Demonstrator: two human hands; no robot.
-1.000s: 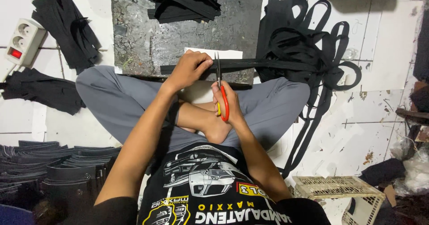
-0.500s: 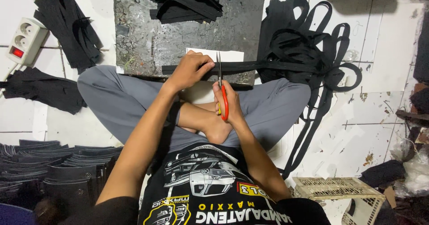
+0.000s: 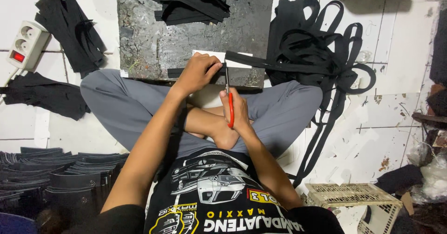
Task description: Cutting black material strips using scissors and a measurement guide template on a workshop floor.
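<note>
The black strap is pinned on the worn board by the closed left hand; red-handled scissors are gripped by the right hand. Cut pieces are stacked; a tangled strap supply remains.

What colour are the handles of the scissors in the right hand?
Red. The scissors handles show between the fingers of the right hand, in the head view.

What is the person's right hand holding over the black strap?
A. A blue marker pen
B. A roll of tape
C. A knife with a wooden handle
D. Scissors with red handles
D: the right hand grips red-handled scissors, blades pointing up at the black strap that the left hand presses onto the dark board.
</note>
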